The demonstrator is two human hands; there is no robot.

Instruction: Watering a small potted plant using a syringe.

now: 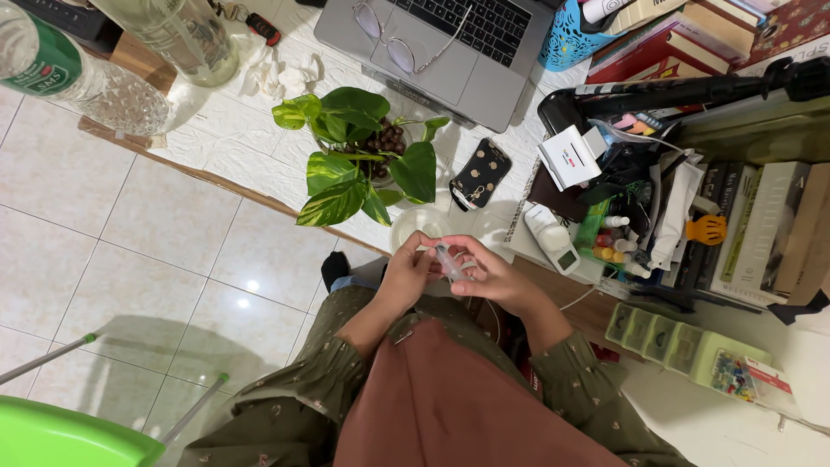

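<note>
Left hand (406,275): pinched one end of a small clear tube (447,262).
Right hand (488,272): gripped the tube's other end.
Tube: lay between both hands, just below the potted plant (363,156).

Both arms bent inward, left hand (406,275) and right hand (486,273) meeting mid-frame, fingers pinched together.

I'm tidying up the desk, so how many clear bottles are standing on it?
2: a clear bottle with a green label at the far left corner, and a plain clear bottle beside it, toward the laptop. Both are cut off by the frame; others may be hidden.
</note>
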